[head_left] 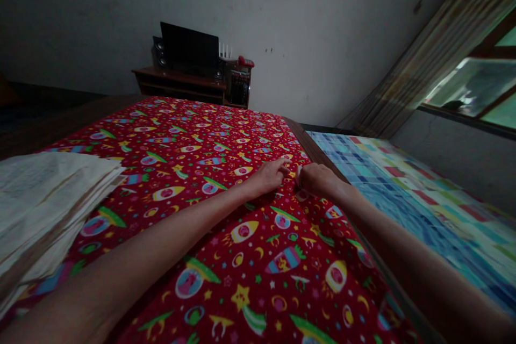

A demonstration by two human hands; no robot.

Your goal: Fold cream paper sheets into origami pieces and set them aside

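A red bed sheet (209, 172) printed with rockets, stars and moons covers the mattress in front of me. Both my arms reach across it toward its right edge. My left hand (269, 176) rests knuckles-up on the sheet with its fingers curled down onto the cloth. My right hand (318, 179) is closed in a pinch at the sheet's right edge, gripping a small fold of the fabric. The two hands are a few centimetres apart.
A folded pale cloth (44, 204) lies on the bed at the left. A blue and multicoloured checked floor mat (407, 199) lies right of the bed's wooden frame (310, 148). A low cabinet (181, 83) with a screen and speakers stands at the far wall. Curtain and window are at right.
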